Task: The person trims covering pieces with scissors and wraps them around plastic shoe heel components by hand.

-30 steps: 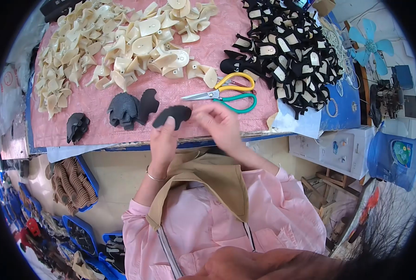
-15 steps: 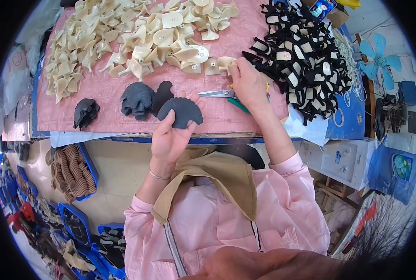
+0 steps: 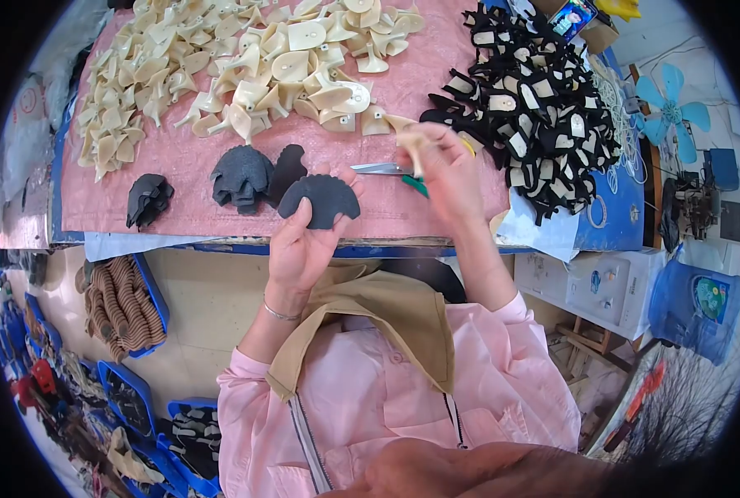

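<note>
My left hand [image 3: 301, 241] grips a dark grey fabric piece [image 3: 320, 202] with a rounded, notched upper edge, thumb on its face. In my right hand [image 3: 453, 170] is a cream plastic shoe heel [image 3: 414, 148], held off the table and slightly blurred. Below that hand lie scissors [image 3: 377, 168], their handles partly hidden. Several more dark fabric pieces [image 3: 243, 176] are stacked left of my left hand, and a smaller pile [image 3: 148, 199] lies farther left. Loose cream shoe heels [image 3: 291, 66] are heaped at the back.
Black-covered heels [image 3: 536, 108] are piled at the right of the pink-covered table [image 3: 196, 220]. A phone [image 3: 572, 18] stands behind them. A blue fan [image 3: 673, 112] is at the far right. Blue trays [image 3: 129, 397] sit on the floor at the left.
My right hand has lifted a cream shoe heel from the edge of the heap and brought it down toward me. My left hand keeps its hold on the fabric piece.
</note>
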{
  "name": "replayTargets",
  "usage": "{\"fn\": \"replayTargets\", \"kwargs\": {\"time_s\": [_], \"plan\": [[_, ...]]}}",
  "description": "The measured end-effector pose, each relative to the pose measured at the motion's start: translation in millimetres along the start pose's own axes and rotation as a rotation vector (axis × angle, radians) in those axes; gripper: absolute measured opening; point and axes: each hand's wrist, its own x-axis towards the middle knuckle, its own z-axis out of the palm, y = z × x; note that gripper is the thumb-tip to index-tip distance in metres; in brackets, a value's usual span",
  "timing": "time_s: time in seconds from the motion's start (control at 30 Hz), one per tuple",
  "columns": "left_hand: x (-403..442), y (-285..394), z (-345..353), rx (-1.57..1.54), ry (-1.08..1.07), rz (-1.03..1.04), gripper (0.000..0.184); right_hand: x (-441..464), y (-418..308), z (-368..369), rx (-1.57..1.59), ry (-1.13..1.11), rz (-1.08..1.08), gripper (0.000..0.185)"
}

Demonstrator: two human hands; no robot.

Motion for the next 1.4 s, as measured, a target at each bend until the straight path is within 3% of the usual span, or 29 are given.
{"fn": "replayTargets", "kwargs": {"time_s": [0.13, 0.27, 0.37, 0.67, 0.9, 1.1, 1.17, 1.4], "plan": [[2, -8, -3, -0.003, 0.038, 0.053, 0.048, -34, 4, 29, 0.078, -0.199, -0.055, 0.020], [2, -15, -1, 0.043, 0.065, 0.124, 0.042, -48, 20, 50, 0.075, -0.138, -0.067, 0.025], [3, -21, -1, 0.065, 0.068, 0.165, 0.037, -48, 41, 49, -0.081, -0.119, -0.295, 0.032], [1, -29, -10, 0.088, 0.083, 0.087, 0.038, -49, 43, 48, -0.252, -0.085, -0.508, 0.026], [-2, -27, -3, 0.089, 0.046, 0.074, 0.037, -54, 52, 48, -0.234, -0.086, -0.394, 0.023], [-5, -27, -9, 0.076, 0.029, 0.052, 0.036, -55, 59, 53, -0.165, -0.089, -0.480, 0.024], [-5, -28, -10, 0.055, 0.047, 0.034, 0.036, -53, 60, 52, -0.287, -0.082, -0.587, 0.024], [-5, -28, -6, 0.051, 0.063, 0.052, 0.036, -53, 64, 52, -0.336, -0.041, -0.594, 0.025]]}}
